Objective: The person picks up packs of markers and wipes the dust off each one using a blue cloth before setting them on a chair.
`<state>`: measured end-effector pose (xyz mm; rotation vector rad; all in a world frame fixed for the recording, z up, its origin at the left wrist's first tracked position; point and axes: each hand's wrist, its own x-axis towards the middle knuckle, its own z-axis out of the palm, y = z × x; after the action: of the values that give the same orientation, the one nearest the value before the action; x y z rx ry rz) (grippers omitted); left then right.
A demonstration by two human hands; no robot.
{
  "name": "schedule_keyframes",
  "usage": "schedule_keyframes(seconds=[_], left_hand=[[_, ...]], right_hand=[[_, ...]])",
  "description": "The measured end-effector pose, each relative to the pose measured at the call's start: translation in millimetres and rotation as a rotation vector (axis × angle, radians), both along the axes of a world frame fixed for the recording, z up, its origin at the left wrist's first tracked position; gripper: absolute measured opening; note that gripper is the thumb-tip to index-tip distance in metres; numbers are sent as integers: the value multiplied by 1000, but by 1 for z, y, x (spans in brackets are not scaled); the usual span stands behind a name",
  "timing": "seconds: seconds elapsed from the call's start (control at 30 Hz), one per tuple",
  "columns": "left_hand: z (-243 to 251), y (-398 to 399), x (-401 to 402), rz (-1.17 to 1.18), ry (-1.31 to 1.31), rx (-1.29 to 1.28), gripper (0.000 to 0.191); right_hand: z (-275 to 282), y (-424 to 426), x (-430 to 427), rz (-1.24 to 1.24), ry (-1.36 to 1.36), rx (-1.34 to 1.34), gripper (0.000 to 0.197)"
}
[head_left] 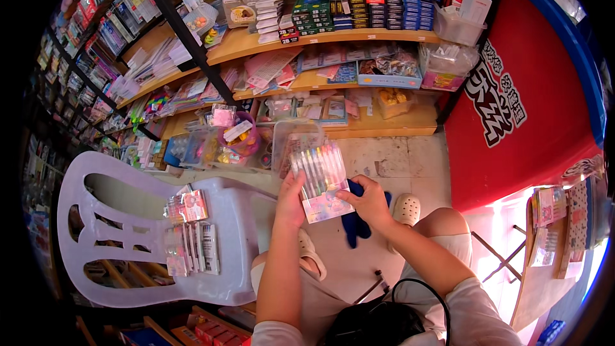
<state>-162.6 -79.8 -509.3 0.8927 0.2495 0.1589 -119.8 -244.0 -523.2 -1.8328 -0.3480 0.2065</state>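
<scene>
Between my two hands is a clear pack of coloured pens (321, 180) with a pastel printed card band across its lower part. My left hand (290, 197) grips the pack's left edge. At its lower right, my right hand (367, 202) pinches the card with the thumb on top. A dark blue cloth item (354, 228), perhaps a glove, shows below and behind the pack and is partly covered by my right hand. To the left, a pale plastic chair (235, 230) bears several similar pen packs (192, 250) and a smaller stack of packs (188, 205) above them.
Wooden shelves (384, 130) ahead hold stationery boxes (312, 17) and packets. A clear plastic bin (283, 154) and a purple basket (247, 142) stand before them. A red panel (538, 154) with writing rises at right, near a small table (543, 293). Tiled floor (418, 158) lies between.
</scene>
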Motion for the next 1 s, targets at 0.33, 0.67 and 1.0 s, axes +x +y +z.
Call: schedule_keyframes(seconds=[0.33,0.67,1.0], left_hand=[[-16,-15,3,54,-58,549,23],[-23,-38,-3,190,-115,928,27],[-23,-38,-8,213,-21,655,26]], right_hand=[[27,-15,18,-274,-237,226,24],[19,13,9,175,-783,-23,39],[-7,1,31,-129,-401,-103,24]])
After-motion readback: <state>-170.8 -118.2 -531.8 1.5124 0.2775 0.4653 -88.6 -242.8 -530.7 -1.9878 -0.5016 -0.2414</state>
